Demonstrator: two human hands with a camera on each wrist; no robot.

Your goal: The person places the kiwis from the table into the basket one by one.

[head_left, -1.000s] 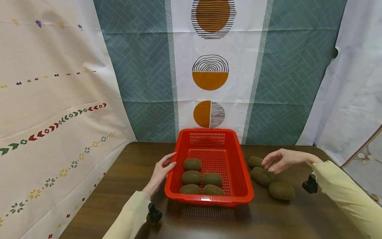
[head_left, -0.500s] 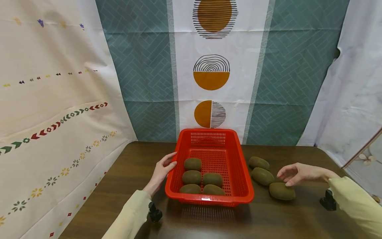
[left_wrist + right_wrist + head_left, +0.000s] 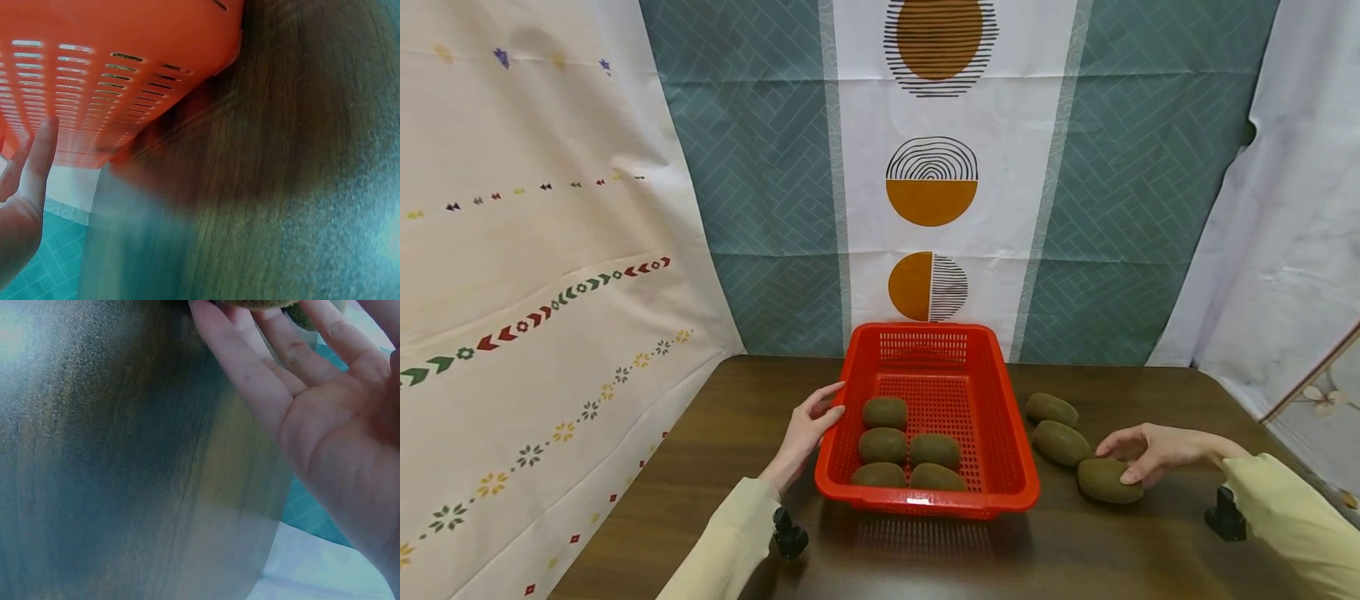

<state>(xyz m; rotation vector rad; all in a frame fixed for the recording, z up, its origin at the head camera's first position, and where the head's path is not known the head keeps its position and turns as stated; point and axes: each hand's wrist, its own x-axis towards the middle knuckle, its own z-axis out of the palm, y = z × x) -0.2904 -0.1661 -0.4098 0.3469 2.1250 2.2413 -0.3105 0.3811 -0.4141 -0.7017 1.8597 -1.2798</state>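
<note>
Brown kiwi (image 3: 1108, 481) now under right hand (image 3: 1153, 452), previously untouched.

Kiwifruit: eight in all.
- In the red basket (image 3: 1000, 433): five. Near row, two: kiwi (image 3: 877, 476) at 7 o'clock and kiwi (image 3: 936, 477) at 6 o'clock of the basket floor. Middle row, two: kiwi (image 3: 882, 446) and kiwi (image 3: 933, 450). Far row, one: kiwi (image 3: 884, 412) at 10 o'clock.
- On the brown table (image 3: 715, 450), at 3 o'clock of the basket: three, in a line running from far to near: kiwi (image 3: 1051, 408), kiwi (image 3: 1060, 442), kiwi (image 3: 1103, 482).

Baskets: one, red, perforated plastic.

Tables: one.

Hands: two, left hand (image 3: 808, 429) at the basket's 9 o'clock, right hand (image 3: 1153, 452) at its 3 o'clock.

Wrist-worn cameras: two.

Hanging cloths behind the table: three.
</note>
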